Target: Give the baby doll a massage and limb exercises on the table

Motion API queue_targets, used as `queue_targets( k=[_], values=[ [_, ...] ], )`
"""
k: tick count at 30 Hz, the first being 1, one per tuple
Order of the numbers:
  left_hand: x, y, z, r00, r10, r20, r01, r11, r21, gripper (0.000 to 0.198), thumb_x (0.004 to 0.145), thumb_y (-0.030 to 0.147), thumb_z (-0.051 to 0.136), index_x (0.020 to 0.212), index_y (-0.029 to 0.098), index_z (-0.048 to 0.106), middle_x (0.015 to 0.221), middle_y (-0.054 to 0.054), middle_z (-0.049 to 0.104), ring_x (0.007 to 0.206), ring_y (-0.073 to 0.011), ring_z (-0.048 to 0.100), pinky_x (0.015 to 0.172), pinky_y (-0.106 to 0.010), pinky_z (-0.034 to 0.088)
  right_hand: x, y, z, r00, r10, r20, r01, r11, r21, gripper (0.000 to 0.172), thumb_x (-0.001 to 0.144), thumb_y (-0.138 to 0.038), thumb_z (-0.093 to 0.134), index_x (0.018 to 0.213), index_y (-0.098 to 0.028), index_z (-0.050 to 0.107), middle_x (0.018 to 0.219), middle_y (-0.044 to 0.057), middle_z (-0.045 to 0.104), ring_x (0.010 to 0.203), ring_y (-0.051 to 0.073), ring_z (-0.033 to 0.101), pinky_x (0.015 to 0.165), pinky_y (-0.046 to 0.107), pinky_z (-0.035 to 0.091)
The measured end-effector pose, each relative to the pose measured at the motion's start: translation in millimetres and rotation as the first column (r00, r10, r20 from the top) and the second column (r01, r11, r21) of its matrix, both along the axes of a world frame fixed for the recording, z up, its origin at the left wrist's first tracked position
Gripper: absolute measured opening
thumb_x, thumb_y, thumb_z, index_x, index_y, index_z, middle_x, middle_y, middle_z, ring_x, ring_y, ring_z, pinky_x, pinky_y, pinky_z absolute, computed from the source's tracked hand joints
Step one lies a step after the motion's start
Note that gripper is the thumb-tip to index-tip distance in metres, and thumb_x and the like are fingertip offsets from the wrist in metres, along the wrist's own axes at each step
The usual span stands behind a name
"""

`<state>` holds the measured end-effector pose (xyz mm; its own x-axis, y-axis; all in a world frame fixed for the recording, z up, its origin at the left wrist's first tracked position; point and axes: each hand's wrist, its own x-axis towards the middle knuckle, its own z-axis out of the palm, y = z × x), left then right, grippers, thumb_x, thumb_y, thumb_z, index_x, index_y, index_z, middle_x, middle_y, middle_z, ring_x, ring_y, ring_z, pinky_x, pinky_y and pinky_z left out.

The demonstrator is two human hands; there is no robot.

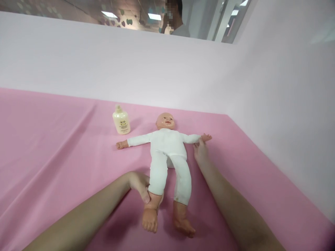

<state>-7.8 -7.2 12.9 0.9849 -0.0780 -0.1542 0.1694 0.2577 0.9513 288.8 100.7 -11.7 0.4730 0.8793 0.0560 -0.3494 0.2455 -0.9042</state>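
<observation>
A baby doll [169, 150] in a white bodysuit lies on its back on the pink sheet [52, 150], arms spread wide, feet toward me. My left hand [140, 186] is closed round the doll's ankle on the left side, thumb across the shin. My right hand [200, 151] reaches to the doll's outstretched arm on the right and pinches its wrist just below the small hand. A cream lotion bottle [121, 120] stands upright beside the doll's head, to the left.
White partition walls [274, 104] close off the back and right side of the pink surface. Above the back wall a person's head and shoulder [175, 21] show in the room beyond. The sheet has long creases at the left.
</observation>
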Motion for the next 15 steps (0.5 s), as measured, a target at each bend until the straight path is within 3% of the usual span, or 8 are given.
queue_targets(
  k=[5,11,15],
  values=[
    [-1,0,-3.9,1.0,0.013,-0.021,-0.012,0.999,0.05,0.051,0.057,0.05,0.087,0.094,0.018,0.073,0.083,-0.007,0.07,0.087,-0.0319,0.069,0.077,-0.043,0.055,3,5,-3.1,0.997,0.039,-0.067,-0.038,0.999,0.011,0.047,0.085,-0.038,0.059,0.13,-0.03,0.049,0.132,0.005,0.06,0.12,0.019,0.063,0.104,0.043,0.051],
    [1,1,1.3,0.996,-0.044,0.08,0.052,0.995,-0.091,0.055,0.06,0.062,0.079,0.09,0.017,0.069,0.078,-0.012,0.069,0.087,-0.036,0.068,0.08,-0.048,0.051,-4,-5,3.2,0.999,-0.005,0.043,0.003,1.0,0.029,0.062,0.081,-0.037,0.066,0.137,-0.031,0.042,0.138,0.007,0.056,0.122,0.021,0.061,0.102,0.044,0.053],
    [-1,2,-9.0,0.958,0.166,0.234,-0.112,0.967,-0.228,0.059,0.06,0.074,0.069,0.083,0.02,0.064,0.063,-0.008,0.063,0.079,-0.0326,0.064,0.088,-0.051,0.046,-14,-14,13.7,0.964,-0.062,0.26,0.015,0.983,0.182,0.065,0.08,-0.04,0.068,0.139,-0.027,0.042,0.143,0.011,0.052,0.125,0.024,0.058,0.103,0.045,0.051]
  ],
)
